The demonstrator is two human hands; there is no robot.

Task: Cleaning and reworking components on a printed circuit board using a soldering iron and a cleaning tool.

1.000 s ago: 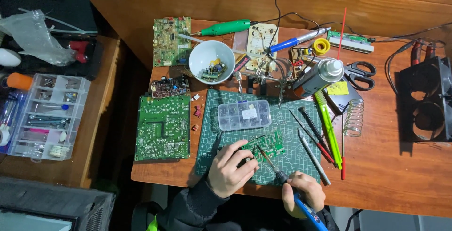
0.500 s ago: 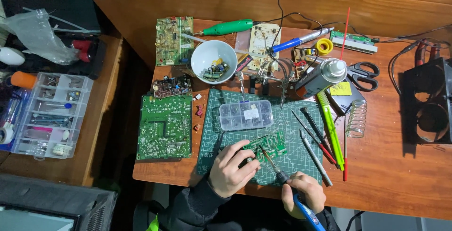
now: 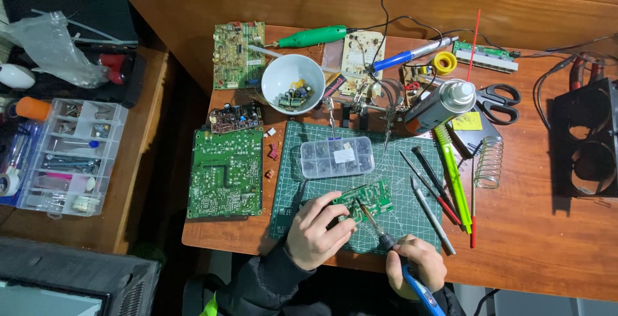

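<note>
Left hand (image 3: 313, 233), fingers curled, pins one small green circuit board (image 3: 367, 200) flat; right hand (image 3: 416, 266) wraps its grip around one blue-handled soldering iron (image 3: 394, 248), tip on that board.

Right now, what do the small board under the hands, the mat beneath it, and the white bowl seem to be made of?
The small circuit board, steadied by the left hand, looks like rigid green laminate with a dull lacquered face. The cutting mat seems soft matte plastic or rubber, judging by its flat printed grid. The white bowl is smooth and slightly glossy, ceramic or plastic; I cannot tell which.
</note>
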